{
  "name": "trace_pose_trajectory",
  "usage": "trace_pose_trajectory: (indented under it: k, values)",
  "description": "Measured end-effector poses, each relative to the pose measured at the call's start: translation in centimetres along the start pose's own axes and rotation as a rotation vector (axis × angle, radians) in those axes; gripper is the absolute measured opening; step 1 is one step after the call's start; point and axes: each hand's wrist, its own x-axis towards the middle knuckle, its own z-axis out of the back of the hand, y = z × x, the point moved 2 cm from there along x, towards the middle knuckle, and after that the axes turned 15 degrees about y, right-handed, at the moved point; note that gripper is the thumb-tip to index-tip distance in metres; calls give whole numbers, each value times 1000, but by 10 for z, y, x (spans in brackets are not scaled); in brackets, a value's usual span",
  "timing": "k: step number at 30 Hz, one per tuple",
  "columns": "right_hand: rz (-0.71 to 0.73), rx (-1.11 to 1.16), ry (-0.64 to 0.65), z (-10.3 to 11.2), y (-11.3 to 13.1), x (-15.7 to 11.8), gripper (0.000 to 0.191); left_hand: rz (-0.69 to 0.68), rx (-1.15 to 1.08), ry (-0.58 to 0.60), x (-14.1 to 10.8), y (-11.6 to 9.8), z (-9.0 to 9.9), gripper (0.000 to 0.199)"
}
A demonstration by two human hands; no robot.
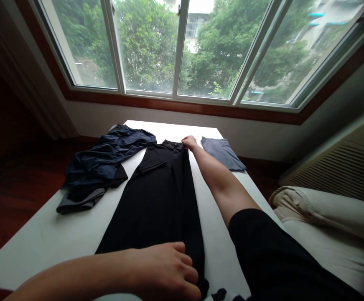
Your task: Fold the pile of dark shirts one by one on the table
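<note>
While my right hand (189, 142) pinches the black shirt (159, 196) near its collar, likely for tautness, my left hand (171, 269) curls low, grip unclear.

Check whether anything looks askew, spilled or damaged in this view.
Nothing looks spilled or torn. Only the dark blue garment stands out: it lies crumpled over other clothes and seems to overhang the left edge of the table, unlike the neatly folded grey cloth at the right.

Near end of black shirt (156, 200) hidden behind left hand (172, 269) and forearm (90, 269)
</note>
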Motion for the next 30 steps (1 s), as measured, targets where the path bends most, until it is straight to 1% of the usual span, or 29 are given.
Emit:
trace_pose_trajectory:
  k: [4, 8, 9, 10, 11, 13, 15, 16, 18, 20, 22, 24, 27, 30]
  values:
    - [-5, -12, -4, -26, 1, 7, 23, -10, -52, 47, -1, 4, -10, 7]
    - [44, -22, -21, -47, 4, 6, 31, -75, -158, 144, 0, 11, -21, 13]
    - [59, -30, -29, -50, 5, 4, 32, -90, -183, 148, 2, 12, -22, 14]
    - [75, -41, -42, -52, 5, 2, 32, -84, -195, 131, 3, 14, -22, 16]
    - [92, -56, -59, -54, 6, -1, 32, -49, -192, 96, 4, 16, -22, 18]
    - [126, -88, -100, -57, 5, -9, 33, 84, -156, 6, 6, 22, -20, 26]
    - [153, -112, -134, -61, 2, -20, 34, 203, -117, -58, 8, 28, -19, 38]
    - [168, -128, -149, -65, 0, -26, 34, 226, -106, -75, 8, 30, -20, 45]
    - [200, -199, -156, -76, -6, -40, 33, 208, -97, -94, 10, 32, -27, 58]
    - [233, -330, -114, -92, -12, -53, 38, 168, -102, -87, 14, 30, -36, 66]
    - [241, -465, -47, -106, -19, -63, 52, 151, -120, -62, 17, 28, -46, 68]
    - [218, -529, 5, -115, -24, -67, 65, 149, -140, -36, 20, 25, -51, 69]
    - [156, -538, 43, -115, -27, -63, 72, 135, -149, -13, 26, 26, -51, 70]
    - [94, -527, 66, -105, -27, -53, 74, 140, -138, -7, 39, 35, -47, 70]
